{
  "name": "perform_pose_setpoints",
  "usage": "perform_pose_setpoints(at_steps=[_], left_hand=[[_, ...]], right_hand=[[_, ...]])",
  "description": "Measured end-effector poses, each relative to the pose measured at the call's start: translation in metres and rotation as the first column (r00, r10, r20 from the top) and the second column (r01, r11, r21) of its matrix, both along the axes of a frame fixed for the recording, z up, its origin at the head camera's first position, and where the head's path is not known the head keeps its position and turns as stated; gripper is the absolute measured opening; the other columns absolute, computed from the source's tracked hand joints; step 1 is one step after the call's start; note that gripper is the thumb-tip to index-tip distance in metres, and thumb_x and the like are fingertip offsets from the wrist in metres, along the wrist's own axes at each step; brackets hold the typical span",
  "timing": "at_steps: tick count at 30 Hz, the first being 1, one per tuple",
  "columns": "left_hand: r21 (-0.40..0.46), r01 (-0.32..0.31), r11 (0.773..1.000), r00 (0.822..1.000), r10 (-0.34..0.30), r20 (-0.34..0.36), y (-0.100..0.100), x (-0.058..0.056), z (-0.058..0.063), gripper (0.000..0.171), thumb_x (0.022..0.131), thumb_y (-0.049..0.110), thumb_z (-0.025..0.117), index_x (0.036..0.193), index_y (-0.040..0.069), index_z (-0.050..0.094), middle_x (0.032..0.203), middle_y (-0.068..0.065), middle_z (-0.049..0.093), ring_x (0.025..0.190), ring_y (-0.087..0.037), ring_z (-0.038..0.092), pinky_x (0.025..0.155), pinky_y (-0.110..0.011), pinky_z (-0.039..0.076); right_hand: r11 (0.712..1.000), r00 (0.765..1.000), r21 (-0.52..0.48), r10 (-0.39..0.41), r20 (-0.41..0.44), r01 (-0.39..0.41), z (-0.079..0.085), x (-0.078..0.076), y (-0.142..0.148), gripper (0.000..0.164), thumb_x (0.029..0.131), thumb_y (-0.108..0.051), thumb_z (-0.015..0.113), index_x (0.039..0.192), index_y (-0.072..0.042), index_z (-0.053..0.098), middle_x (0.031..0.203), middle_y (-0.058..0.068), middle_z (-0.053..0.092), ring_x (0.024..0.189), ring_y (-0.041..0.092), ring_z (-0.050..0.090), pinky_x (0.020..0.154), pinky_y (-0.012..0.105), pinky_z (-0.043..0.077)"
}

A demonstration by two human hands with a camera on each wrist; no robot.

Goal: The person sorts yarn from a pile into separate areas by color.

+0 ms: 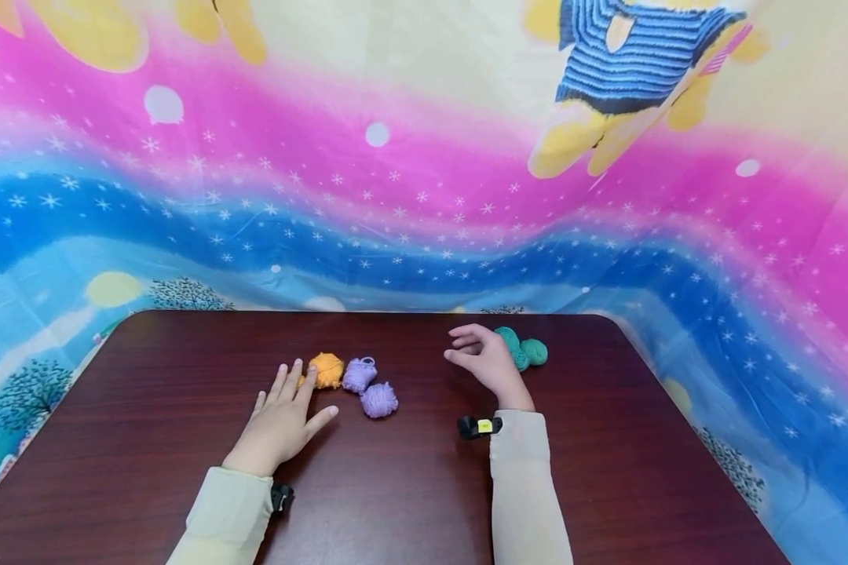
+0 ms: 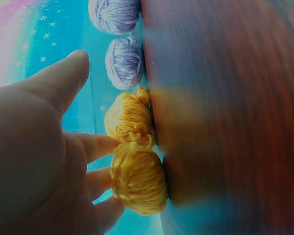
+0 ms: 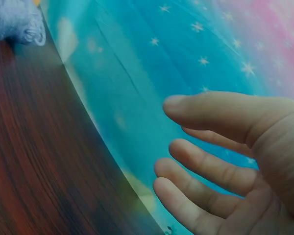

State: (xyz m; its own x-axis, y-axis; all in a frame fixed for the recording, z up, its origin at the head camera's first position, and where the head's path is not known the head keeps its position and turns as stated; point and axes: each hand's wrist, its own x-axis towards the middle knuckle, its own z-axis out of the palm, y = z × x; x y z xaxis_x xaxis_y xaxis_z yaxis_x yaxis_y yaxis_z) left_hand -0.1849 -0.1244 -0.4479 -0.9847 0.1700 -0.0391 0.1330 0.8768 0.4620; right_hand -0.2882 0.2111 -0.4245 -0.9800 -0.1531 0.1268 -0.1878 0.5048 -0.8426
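My left hand (image 1: 280, 424) reaches over the table's left side with fingers extended and thumb spread. Its fingertips are right at two orange yarn balls, one of them (image 1: 327, 370) plain in the head view. The other orange ball (image 2: 138, 178) shows in the left wrist view and is mostly covered by the fingers from above. Just right of these lie two purple yarn balls (image 1: 379, 400). Loosely bent, my right hand (image 1: 487, 365) hovers left of several green yarn balls (image 1: 534, 351), partly covering them. Nothing is between its fingers in the right wrist view (image 3: 210, 181).
The dark reddish wooden table (image 1: 424, 486) ends at a straight back edge. A colourful printed cloth (image 1: 410, 196) hangs behind it and down both sides. Small black cameras (image 1: 479, 427) are strapped at both wrists, beside pale sleeves (image 1: 526, 486).
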Motion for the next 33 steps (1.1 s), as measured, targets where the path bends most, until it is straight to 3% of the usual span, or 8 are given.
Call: perform_pose_setpoints(at_steps=[6, 11, 15, 22, 33], left_hand=[[-0.004, -0.003, 1.0, 1.0, 0.003, -0.003, 0.0, 0.0, 0.0, 0.08, 0.103, 0.047, 0.055, 0.16, 0.0, 0.024, 0.165, -0.028, 0.012, 0.152, -0.049, 0.005, 0.114, -0.072, 0.012], [-0.006, -0.002, 1.0, 1.0, 0.002, -0.003, 0.001, 0.001, 0.001, 0.08, 0.103, 0.046, 0.055, 0.16, -0.001, 0.024, 0.165, -0.028, 0.013, 0.151, -0.049, 0.005, 0.114, -0.072, 0.012], [-0.005, -0.002, 1.0, 1.0, 0.002, -0.004, 0.001, 0.001, 0.001, 0.08, 0.103, 0.046, 0.055, 0.16, -0.001, 0.024, 0.165, -0.028, 0.013, 0.151, -0.05, 0.006, 0.114, -0.072, 0.012], [-0.017, 0.0, 1.0, 1.0, 0.0, -0.007, 0.001, -0.001, -0.001, 0.08, 0.103, 0.046, 0.054, 0.159, -0.002, 0.023, 0.165, -0.028, 0.014, 0.152, -0.048, 0.006, 0.115, -0.072, 0.013], [-0.027, -0.011, 1.0, 1.0, 0.01, -0.019, 0.0, -0.001, -0.001, 0.083, 0.103, 0.044, 0.056, 0.157, -0.009, 0.022, 0.164, -0.029, 0.016, 0.152, -0.047, 0.01, 0.115, -0.07, 0.016]], right_hand=[[0.98, 0.98, 0.024, 0.197, 0.035, -0.198, -0.003, 0.0, -0.011, 0.042, 0.088, -0.014, 0.08, 0.127, -0.007, 0.067, 0.121, 0.021, 0.067, 0.1, 0.025, 0.067, 0.089, 0.042, 0.056], [0.93, 0.927, 0.026, 0.364, 0.094, -0.368, -0.004, 0.001, -0.018, 0.049, 0.09, -0.013, 0.079, 0.135, -0.002, 0.062, 0.129, 0.021, 0.064, 0.108, 0.028, 0.066, 0.092, 0.04, 0.056], [0.89, 0.883, 0.003, 0.451, 0.128, -0.456, -0.006, 0.001, -0.024, 0.052, 0.089, -0.012, 0.079, 0.136, -0.001, 0.06, 0.134, 0.02, 0.062, 0.114, 0.031, 0.064, 0.097, 0.04, 0.054], [0.851, 0.84, 0.026, 0.513, 0.177, -0.525, -0.012, 0.001, -0.04, 0.049, 0.088, -0.014, 0.081, 0.132, -0.003, 0.064, 0.129, 0.015, 0.065, 0.113, 0.027, 0.065, 0.099, 0.041, 0.053], [0.827, 0.82, 0.089, 0.525, 0.227, -0.554, -0.017, 0.008, -0.062, 0.04, 0.086, -0.015, 0.083, 0.124, -0.014, 0.071, 0.122, 0.001, 0.067, 0.11, 0.021, 0.066, 0.094, 0.033, 0.055]])
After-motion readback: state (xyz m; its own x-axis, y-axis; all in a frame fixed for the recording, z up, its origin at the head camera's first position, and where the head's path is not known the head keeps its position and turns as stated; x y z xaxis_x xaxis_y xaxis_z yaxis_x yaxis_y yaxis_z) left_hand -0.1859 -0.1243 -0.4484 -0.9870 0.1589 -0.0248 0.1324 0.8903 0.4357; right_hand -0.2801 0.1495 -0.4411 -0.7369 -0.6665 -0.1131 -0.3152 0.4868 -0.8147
